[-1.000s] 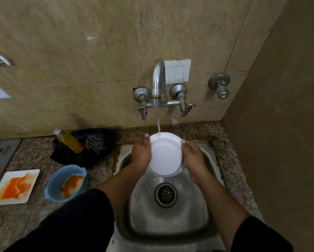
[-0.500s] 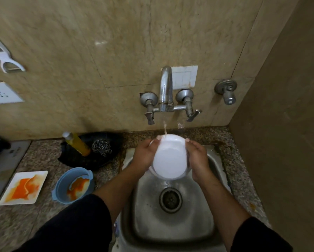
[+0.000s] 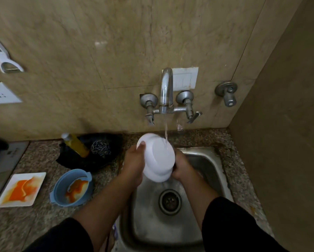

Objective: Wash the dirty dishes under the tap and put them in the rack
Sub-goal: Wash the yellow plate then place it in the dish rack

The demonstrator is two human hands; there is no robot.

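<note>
Now both hands' grip, left (image 3: 134, 165) and right (image 3: 182, 168), on white bowl (image 3: 158, 159), tilted leftward since before, underside toward tap stream (image 3: 165, 131).

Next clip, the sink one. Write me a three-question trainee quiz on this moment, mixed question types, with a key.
1. True or false: both hands hold the white bowl under the running tap.
2. Which dirty dish sits nearer the sink: A) the blue bowl, B) the white square plate, C) neither?
3. Fill in: the yellow bottle and the steel scrubber rest on a ____ cloth.

Key
1. True: the left hand grips the bowl's left side, the right hand its right, and water strikes its underside.
2. A
3. black
</note>
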